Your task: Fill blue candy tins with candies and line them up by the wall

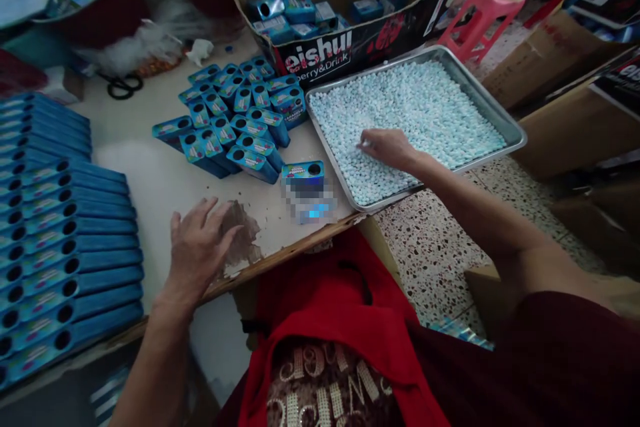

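My right hand reaches into a metal tray filled with small pale blue and white candies. Its fingers are curled together at the candies' surface, and the fingertips are partly lost among them. My left hand is over the table near its front edge, fingers spread, holding nothing. Between the two hands a single blue candy box stands at the table edge, its lower part blurred out. Behind it several blue boxes stand upright in a cluster, round dark holes in their tops.
Stacked blue boxes fill the table's left side. A cardboard carton holding more blue boxes stands at the back. Black-handled scissors lie at the back left. Beyond the tray are a pink stool and open cartons.
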A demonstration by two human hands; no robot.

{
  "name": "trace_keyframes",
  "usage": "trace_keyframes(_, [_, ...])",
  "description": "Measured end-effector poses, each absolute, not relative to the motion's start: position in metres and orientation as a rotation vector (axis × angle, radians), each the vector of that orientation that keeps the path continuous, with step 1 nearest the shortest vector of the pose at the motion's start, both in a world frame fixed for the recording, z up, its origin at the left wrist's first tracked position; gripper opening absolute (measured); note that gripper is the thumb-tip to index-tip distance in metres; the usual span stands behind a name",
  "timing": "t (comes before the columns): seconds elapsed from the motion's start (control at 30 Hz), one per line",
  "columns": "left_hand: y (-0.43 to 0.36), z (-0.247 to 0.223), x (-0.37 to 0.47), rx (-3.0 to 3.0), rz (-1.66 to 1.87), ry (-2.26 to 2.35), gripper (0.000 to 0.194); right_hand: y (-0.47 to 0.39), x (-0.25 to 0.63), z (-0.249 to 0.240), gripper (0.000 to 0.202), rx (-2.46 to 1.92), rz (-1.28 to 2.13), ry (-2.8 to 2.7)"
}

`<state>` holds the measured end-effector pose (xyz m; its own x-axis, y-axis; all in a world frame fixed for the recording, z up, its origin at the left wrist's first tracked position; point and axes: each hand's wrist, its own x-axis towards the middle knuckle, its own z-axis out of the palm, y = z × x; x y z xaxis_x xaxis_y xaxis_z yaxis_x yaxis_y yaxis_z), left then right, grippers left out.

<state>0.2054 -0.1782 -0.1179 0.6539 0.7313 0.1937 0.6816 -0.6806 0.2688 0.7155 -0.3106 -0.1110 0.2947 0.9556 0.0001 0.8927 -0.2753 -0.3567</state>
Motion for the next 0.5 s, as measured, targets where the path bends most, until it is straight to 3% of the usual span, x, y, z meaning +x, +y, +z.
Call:
trace_keyframes(0.1, [-0.189, -0.118, 0.204, 2.712, 0.393, 1.174, 0.048, -0.296, 0.729, -0.106, 0.027, -2.055, 0.503, -0.876])
trace_keyframes(0.17, [-0.193, -0.118, 0.204, 2.693, 0.397, 1.194, 0.049, -0.296, 0.738, -0.1, 0.039, -1.778, 0.704, -0.626])
trace_keyframes(0.27, [-0.196, -0.119, 0.209, 2.638, 0.401, 1.196, 0.05, -0.307, 0.749, -0.092, 0.055, -1.542, 0.79, -0.628])
trace_keyframes(0.5, [-0.201, -0.133, 0.243, 2.605, 0.479, 1.099, 0.047, -0.313, 0.728, -0.111, 0.049, -1.258, 0.849, -0.496])
